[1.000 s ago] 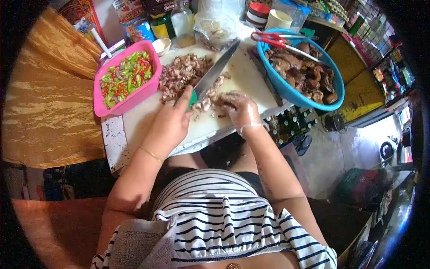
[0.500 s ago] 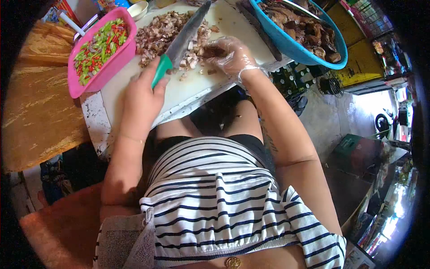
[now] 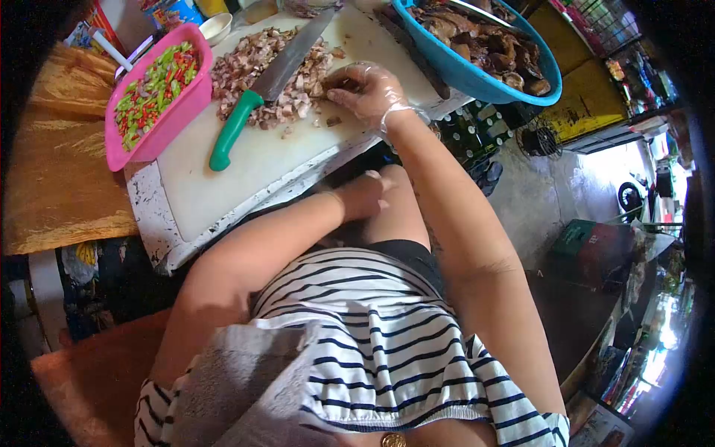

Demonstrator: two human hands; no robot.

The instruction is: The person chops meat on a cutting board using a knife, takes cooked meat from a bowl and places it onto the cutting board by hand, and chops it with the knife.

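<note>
My right hand (image 3: 370,91), in a clear plastic glove, is curled at the right edge of the chopped meat (image 3: 290,108). Its fingers and thumb close around a dark piece of meat (image 3: 350,85), which they partly hide. A knife (image 3: 264,89) with a green handle lies across the chopped meat, its handle over the white cutting board (image 3: 275,153) and pointing toward me. Low over my thigh, below the board's near edge, is my bare left hand (image 3: 365,196). It looks empty, its fingers loosely bent and apart, somewhat blurred.
A pink tub (image 3: 179,104) of cut green and red chilies stands left of the board. To the right is a blue basin (image 3: 477,82) of dark cooked meat. Beside the basin lies a long dark blade (image 3: 421,56). A small white bowl (image 3: 216,28) sits behind the tub.
My left hand has let go of the knife, which now rests on the chopped meat, and has moved down to my thigh. My right hand stays beside the pile.
</note>
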